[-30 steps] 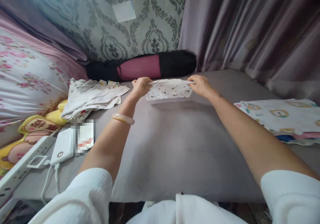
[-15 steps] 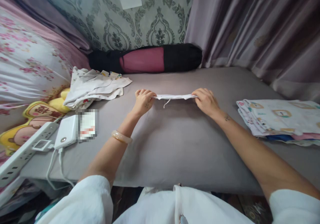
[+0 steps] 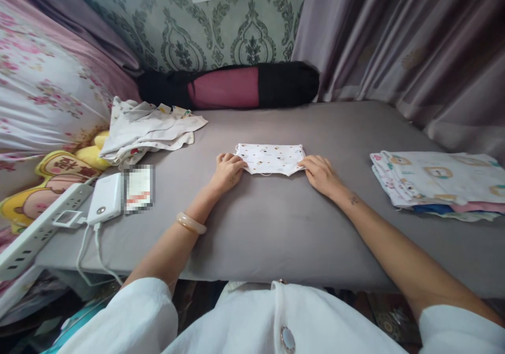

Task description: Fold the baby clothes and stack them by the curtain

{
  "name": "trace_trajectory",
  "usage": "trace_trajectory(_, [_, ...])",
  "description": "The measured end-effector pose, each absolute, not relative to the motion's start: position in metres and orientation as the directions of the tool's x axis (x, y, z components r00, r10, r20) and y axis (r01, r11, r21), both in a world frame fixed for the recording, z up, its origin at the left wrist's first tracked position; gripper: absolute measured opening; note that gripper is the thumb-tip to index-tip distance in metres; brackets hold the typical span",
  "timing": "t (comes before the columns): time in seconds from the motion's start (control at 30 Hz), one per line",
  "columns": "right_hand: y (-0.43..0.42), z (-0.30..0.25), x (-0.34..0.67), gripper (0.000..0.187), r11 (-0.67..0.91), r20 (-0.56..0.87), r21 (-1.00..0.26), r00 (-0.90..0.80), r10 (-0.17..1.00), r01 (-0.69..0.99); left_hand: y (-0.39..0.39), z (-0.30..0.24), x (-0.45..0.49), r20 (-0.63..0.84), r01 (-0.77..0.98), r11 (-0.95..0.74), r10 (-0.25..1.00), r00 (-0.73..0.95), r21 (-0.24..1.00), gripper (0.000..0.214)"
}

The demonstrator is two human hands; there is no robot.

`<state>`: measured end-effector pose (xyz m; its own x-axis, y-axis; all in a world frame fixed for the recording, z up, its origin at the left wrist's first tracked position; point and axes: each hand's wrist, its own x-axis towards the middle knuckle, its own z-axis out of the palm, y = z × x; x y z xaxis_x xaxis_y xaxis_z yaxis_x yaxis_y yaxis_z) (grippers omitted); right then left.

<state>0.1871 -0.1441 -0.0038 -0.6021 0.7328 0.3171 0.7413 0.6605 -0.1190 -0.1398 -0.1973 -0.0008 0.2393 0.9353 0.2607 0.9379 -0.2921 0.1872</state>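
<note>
A small white cloth with tiny printed figures (image 3: 271,158) lies flat on the grey bed sheet (image 3: 276,228). My left hand (image 3: 228,171) pinches the cloth's near left corner with curled fingers. At the near right corner my right hand (image 3: 321,174) rests with its fingertips on the cloth's edge, fingers bent and pressed down. A pale bangle (image 3: 191,223) sits on my left wrist.
A heap of unfolded white printed clothes (image 3: 148,130) lies at the left. A stack of folded printed cloths (image 3: 437,183) sits at the right. A black and pink bolster (image 3: 232,87) lines the wall. A power bank (image 3: 105,204), a phone (image 3: 138,188) and a power strip (image 3: 37,230) lie near the left edge.
Both hands drew the cloth toward me from the far side, held it stretched above the sheet, then laid it flat, where it now lies spread.
</note>
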Motion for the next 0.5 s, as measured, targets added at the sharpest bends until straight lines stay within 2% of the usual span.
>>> trace_trajectory(0.17, [-0.150, 0.001, 0.185, 0.037, 0.628, 0.308, -0.125, -0.571, 0.761, 0.768, -0.205, 0.009, -0.139, 0.243, 0.932, -0.307, 0.935, 0.258, 0.194, 0.032])
trace_trajectory(0.27, [-0.146, 0.008, 0.169, 0.033, 0.538, 0.307, -0.169, -0.474, 0.825, 0.826, -0.197, 0.019, -0.130, 0.276, 0.945, -0.243, 0.944, 0.179, 0.221, 0.025])
trace_trajectory(0.37, [-0.139, 0.014, 0.138, 0.040, 0.489, 0.336, -0.240, -0.401, 0.852, 0.838, -0.178, 0.024, -0.109, 0.325, 0.956, -0.161, 0.943, 0.076, 0.245, 0.031])
trace_trajectory(0.5, [-0.130, 0.011, 0.093, 0.050, 0.514, 0.301, -0.273, -0.436, 0.848, 0.813, -0.153, 0.020, -0.074, 0.290, 0.955, -0.170, 0.952, 0.095, 0.243, 0.041])
